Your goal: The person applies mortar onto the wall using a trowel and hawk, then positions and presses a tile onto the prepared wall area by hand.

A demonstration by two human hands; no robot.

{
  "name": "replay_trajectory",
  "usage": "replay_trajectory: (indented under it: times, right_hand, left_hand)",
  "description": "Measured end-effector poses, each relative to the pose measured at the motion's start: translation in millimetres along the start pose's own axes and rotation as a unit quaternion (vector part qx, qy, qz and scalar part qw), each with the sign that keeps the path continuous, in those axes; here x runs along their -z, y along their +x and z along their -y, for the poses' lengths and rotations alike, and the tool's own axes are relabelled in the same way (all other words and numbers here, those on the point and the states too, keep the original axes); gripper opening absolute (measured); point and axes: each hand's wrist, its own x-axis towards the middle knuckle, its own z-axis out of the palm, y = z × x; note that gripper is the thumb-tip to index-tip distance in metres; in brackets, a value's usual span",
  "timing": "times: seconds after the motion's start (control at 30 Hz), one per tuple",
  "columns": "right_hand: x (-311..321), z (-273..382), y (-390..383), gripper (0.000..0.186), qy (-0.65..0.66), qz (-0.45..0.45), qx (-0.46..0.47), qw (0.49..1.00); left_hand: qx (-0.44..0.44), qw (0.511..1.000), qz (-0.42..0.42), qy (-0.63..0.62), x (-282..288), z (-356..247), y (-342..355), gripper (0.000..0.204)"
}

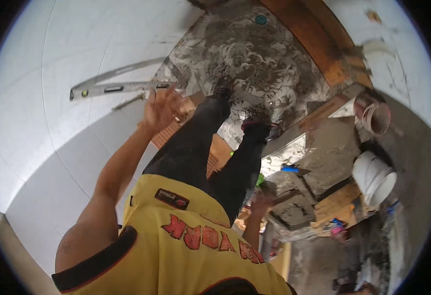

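My left hand (163, 110) is raised with its fingers apart, just below the right end of a grey spirit level (97, 91). Small vials show along the level, which lies against the pale wall. Whether my fingertips touch it is hard to make out. A thin stick-like tool (128, 102) shows under the level. Low by my right thigh is my right hand (260, 204), smeared and partly hidden by my body. Near it are a bright green thing (260, 180) and a grey, mortar-smeared tray-like shape (291, 211). Its fingers do not show clearly.
Wet grey mortar covers the floor (250, 54) around my feet. A brown board (323, 39) runs along the far right. To the right are a blue-handled trowel (290, 169), a white bucket (370, 177), a reddish bucket (376, 118) and wood pieces (336, 209). Orange ridged tile (220, 153) lies beneath me.
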Motion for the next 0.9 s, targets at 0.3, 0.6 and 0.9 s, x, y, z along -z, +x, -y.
replay_trajectory:
  times: [0.3,0.6,0.9]
  right_hand:
    - [11.9,77.4,19.4,0.043,-0.68,-0.117,0.068,0.721]
    - [-86.5,217.2,87.2,0.047,-0.874,0.049,0.169,0.453]
    - [-136.9,345.8,96.4,0.032,-0.859,0.095,0.298,0.404]
  left_hand:
    - [0.268,0.918,-0.255,0.142,167.8,131.0,-104.3,0.078]
    - [0.215,0.806,-0.268,0.482,168.8,277.9,-196.6,0.051]
    - [0.015,0.781,-0.576,0.241,292.0,383.7,-132.1,0.047]
